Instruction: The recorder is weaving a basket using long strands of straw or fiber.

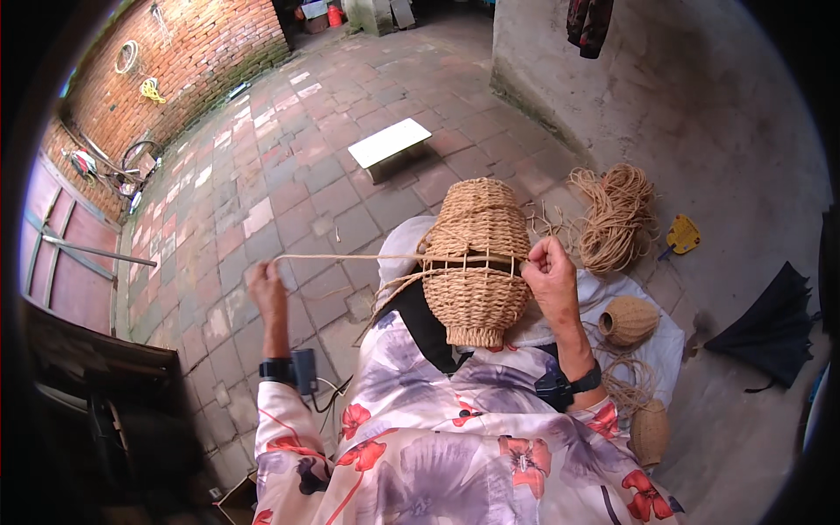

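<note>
A tan woven basket (477,306), bulging in the middle with a narrower neck toward me, lies across my lap. Thin upright rods show in an unwoven gap around its middle. Off to the left, my left hand (267,287) is closed on a strand of twisted cord (350,256), stretched straight from the basket. The fingers of my right hand (553,271) pinch the basket's right side at the end of the gap; exactly what lies between their tips is hidden. More loose cord strands (395,293) trail from the basket's left side.
A heap of tan cord (615,214) lies right of the basket, near a yellow card-like object (682,236). Two smaller woven pieces (632,320) rest on white cloth. Farther right is a folded black umbrella (770,328); ahead stands a low white-topped stool (389,143).
</note>
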Demonstrator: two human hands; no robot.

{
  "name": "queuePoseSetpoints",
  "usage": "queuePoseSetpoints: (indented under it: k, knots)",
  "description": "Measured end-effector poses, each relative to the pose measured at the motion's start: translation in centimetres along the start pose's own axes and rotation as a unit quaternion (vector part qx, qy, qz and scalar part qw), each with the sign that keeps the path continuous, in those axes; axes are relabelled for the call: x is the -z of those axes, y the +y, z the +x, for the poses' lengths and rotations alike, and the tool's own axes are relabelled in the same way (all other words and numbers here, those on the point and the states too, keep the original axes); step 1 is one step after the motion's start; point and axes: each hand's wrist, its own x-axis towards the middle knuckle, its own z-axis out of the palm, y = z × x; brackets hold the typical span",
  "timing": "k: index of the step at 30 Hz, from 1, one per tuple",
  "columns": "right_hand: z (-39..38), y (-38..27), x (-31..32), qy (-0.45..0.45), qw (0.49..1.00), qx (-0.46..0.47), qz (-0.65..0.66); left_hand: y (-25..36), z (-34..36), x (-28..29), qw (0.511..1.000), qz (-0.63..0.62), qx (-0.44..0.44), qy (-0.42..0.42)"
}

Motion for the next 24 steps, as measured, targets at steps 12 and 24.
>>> queuePoseSetpoints:
  k: [12, 24]
  knots:
    - [1.7, -6.5, -2.5, -0.045, 0.981, 0.125, -0.142, 8.9, -8.4, -2.2, 0.944, -0.199, -0.156, -0.213]
    - [2.8, -6.2, -3.5, -0.076, 0.953, 0.153, -0.249, 16.9, -13.2, -2.3, 0.872, -0.164, -0.399, -0.229]
